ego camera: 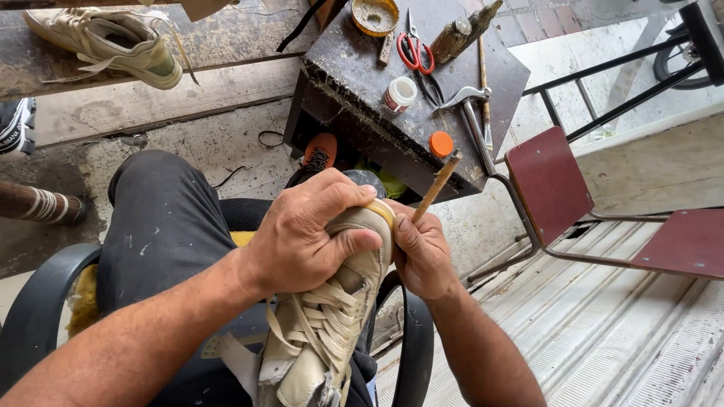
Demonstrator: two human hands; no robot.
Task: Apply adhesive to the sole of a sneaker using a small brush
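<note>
A seated person works on a cream sneaker (332, 316) propped on the lap, toe end up and laces facing the camera. The left hand (305, 234) comes in from the lower left, forearm angled up across the dark trousers (162, 226), and wraps over the toe, thumb lying along the upper and fingers curled round the far side; its grip is clamped on the sneaker. The right hand (422, 252) rises from the lower right with the wrist bent inward, pressed against the sole edge, its grip closed round a wooden stick (437, 183) that slants up and to the right above the knuckles. The stick's lower end meets the yellowish sole rim (379, 209) near the toe.

Beyond the hands stands a dark, worn table (354, 83) carrying red-handled scissors (415, 49), a small white jar (400, 93), an orange cap (440, 143), a metal hammer (469, 105) and a round tin (375, 15). A second pale sneaker (113, 41) rests on a plank at upper left. A red-seated metal chair (550, 181) stands to the right, and the black armrests (38, 309) of the person's own seat frame the legs.
</note>
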